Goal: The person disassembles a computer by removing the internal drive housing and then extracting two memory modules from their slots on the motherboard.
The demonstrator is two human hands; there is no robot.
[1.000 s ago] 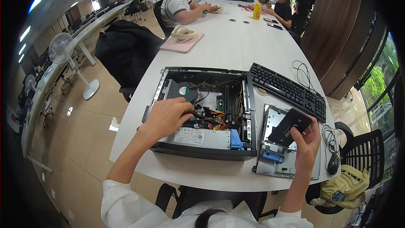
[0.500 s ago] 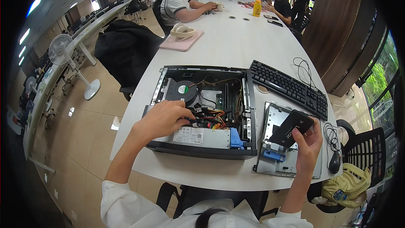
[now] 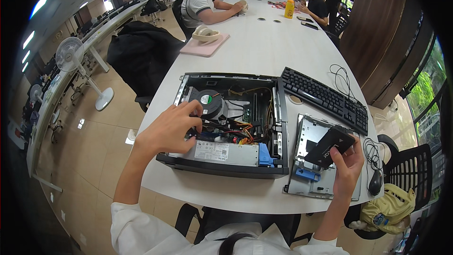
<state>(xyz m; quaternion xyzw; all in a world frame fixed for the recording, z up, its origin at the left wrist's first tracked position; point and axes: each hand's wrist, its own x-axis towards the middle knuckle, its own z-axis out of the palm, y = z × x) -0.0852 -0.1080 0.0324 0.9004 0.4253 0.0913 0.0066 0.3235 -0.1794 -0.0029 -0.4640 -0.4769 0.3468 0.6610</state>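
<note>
An open desktop computer case lies flat on the table before me. Inside it are a round black fan, a bundle of coloured cables, a silver power supply with a label, and a blue latch. My left hand is over the case's left part, thumb and fingers apart, with nothing seen between them; whether the fingertips touch the cables beneath is unclear. My right hand grips a flat black solid-state drive, tilted above the removed metal side panel with its blue handle.
A black keyboard sits right of the case, with a mouse and its coiled cable nearby. Headphones rest on a pink laptop farther off. Two people sit along the table's far half, near a yellow bottle.
My left hand has drawn back leftward from the cables, its fingers spreading apart. My right hand still grips the drive, now slightly lower and farther right.
</note>
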